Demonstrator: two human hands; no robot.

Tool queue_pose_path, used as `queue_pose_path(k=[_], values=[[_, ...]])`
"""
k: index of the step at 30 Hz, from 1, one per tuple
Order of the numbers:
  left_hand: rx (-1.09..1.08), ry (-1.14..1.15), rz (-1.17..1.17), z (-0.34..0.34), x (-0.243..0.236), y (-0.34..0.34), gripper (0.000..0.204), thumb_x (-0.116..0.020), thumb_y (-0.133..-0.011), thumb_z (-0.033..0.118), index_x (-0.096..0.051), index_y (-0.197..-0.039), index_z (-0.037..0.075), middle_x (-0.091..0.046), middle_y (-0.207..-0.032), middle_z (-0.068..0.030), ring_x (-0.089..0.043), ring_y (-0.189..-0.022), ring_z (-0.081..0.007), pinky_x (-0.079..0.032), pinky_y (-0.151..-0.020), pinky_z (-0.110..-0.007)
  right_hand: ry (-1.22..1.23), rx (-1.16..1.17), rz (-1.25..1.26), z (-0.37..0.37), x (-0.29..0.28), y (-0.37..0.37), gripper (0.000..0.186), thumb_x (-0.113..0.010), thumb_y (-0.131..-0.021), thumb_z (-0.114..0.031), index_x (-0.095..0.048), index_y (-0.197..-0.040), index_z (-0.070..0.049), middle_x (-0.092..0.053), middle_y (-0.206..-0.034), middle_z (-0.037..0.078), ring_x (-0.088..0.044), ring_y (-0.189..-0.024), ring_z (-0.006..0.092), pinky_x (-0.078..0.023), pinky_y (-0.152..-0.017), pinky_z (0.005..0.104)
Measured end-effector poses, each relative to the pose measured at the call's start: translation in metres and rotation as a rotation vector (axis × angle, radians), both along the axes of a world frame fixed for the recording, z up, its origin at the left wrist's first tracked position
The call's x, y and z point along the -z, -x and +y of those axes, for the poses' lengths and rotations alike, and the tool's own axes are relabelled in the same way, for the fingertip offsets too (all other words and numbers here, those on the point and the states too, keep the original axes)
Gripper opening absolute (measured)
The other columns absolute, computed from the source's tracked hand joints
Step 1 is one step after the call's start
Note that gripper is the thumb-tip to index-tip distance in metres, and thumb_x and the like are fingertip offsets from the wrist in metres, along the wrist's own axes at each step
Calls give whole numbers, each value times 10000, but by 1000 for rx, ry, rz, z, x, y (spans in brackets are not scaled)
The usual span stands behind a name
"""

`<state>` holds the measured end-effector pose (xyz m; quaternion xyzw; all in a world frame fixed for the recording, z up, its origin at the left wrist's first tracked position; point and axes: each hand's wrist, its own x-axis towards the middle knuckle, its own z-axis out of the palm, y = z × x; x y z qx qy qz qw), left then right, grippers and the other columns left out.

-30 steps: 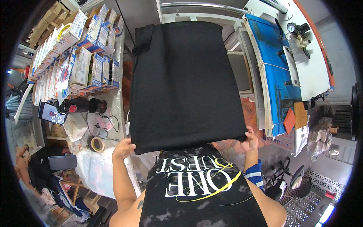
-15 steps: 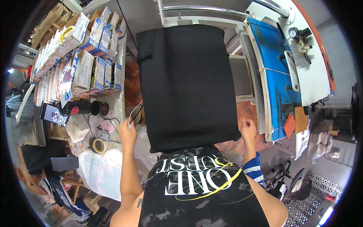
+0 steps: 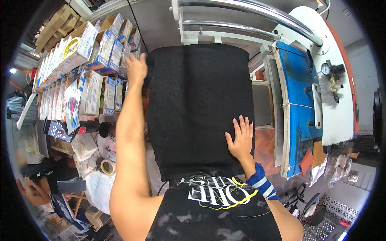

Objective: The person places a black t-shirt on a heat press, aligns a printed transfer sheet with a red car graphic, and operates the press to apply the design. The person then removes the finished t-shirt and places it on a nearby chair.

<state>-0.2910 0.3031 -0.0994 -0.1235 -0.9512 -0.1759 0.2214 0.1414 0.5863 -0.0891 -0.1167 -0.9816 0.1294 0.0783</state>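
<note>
A black fabric garment [image 3: 197, 108] lies spread over a broad, flat rectangular platen in front of me and covers its top. My right hand [image 3: 241, 140] rests flat on the cloth near its right edge, fingers stretched and apart. At the far left corner, my left hand [image 3: 136, 70] is raised beside the garment's edge, fingers extended and slightly bent, with nothing visible in them. I cannot tell whether its thumb touches the cloth.
Open cardboard boxes [image 3: 106, 52] crowd the left table, close to my left arm. A tape roll [image 3: 107, 166] and a phone [image 3: 71, 186] lie nearer. Right of the platen stands a press with metal bars [image 3: 249, 10], a blue panel [image 3: 297, 104] and a gauge [image 3: 325, 69]. Another person's hands [image 3: 32, 193] show far left.
My left hand has moved forward from the near left side to the far left corner. My right hand has come onto the cloth. The folded flap at the far left corner no longer shows on top.
</note>
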Motion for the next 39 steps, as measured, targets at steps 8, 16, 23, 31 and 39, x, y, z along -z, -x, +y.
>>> queue_pose_path(k=[8,16,23,31,39], values=[[567,-303,-126,71,11,-37,507,-770,-827,47,-639,-1315,98,-742,-962,-59,-680,-892,-275,-515,-824,-418,19,34,-11,-1,1,0,644,-693,-901,-334,-528,-1452,-44,-417,-1583,211,-305,-1506,435,-183,-1231,602],[317,-418,48,58,15,-3,275,-560,-933,10,-651,-1192,25,-720,-1064,-182,-675,-1018,-374,-505,-932,-447,59,39,58,4,-5,5,579,-721,-878,-287,-582,-1392,-59,-477,-1524,204,-365,-1463,425,-227,-1210,592],[-82,-628,-788,-21,64,-30,532,-441,-1086,470,-671,-938,14,-693,-881,-164,-677,-888,-257,-503,-788,-430,194,323,315,49,9,16,368,-697,-927,-210,-654,-1238,-19,-619,-1312,209,-544,-1285,386,-386,-1113,494],[-32,-1325,-1593,-132,78,-303,528,-575,-1049,449,-595,-1371,31,-680,-1330,-71,-635,-1224,-215,-504,-1037,-391,1446,853,-242,91,35,-110,470,-637,-1030,-360,-646,-1299,26,-697,-1278,161,-677,-1159,268,-484,-1056,364],[58,-589,-1613,-174,75,-314,179,-668,-999,140,-724,-1099,2,-747,-1026,-82,-702,-927,-189,-566,-817,-320,935,828,-284,104,38,-122,345,-722,-978,-319,-751,-1018,22,-767,-1010,135,-702,-885,227,-524,-843,348]])
